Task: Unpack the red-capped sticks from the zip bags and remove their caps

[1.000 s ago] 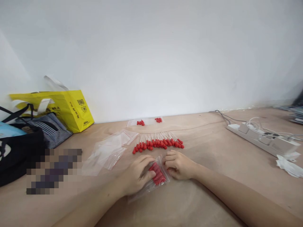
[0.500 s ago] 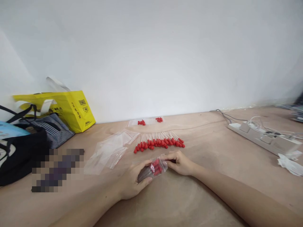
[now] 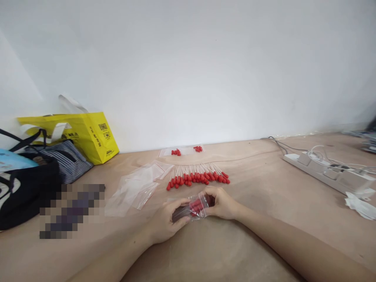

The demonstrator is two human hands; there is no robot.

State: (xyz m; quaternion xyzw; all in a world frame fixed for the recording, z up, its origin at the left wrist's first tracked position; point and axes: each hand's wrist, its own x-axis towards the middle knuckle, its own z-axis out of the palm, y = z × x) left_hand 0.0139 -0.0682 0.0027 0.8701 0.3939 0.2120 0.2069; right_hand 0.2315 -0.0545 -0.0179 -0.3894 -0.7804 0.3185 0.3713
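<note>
Between my two hands, low over the table, is a clear zip bag [image 3: 197, 207] with red-tipped sticks inside. My left hand [image 3: 169, 219] is closed around the bag's left part, thumb in front and fingers behind. At its right end, by the zip strip, my right hand [image 3: 220, 202] pinches the bag. Just beyond my hands lies a fanned row of red-tipped sticks [image 3: 199, 177], pale ends pointing to the wall. Flat clear zip bags [image 3: 132, 188] overlap to the left of that row. Further back, filled bags [image 3: 184, 151] with red tips lie near the wall.
A yellow tote bag [image 3: 96, 137], a striped pouch [image 3: 73, 158] and a black bag [image 3: 32, 192] stand at the left. A pixelated dark object [image 3: 73, 211] lies before them. At the right are a white power strip [image 3: 323, 172] with cables and a crumpled tissue [image 3: 360, 205].
My right hand has shifted its grip on the bag's zip end, its thumb now in front. The bag has turned slightly flatter. The sticks and bags on the table have stayed put.
</note>
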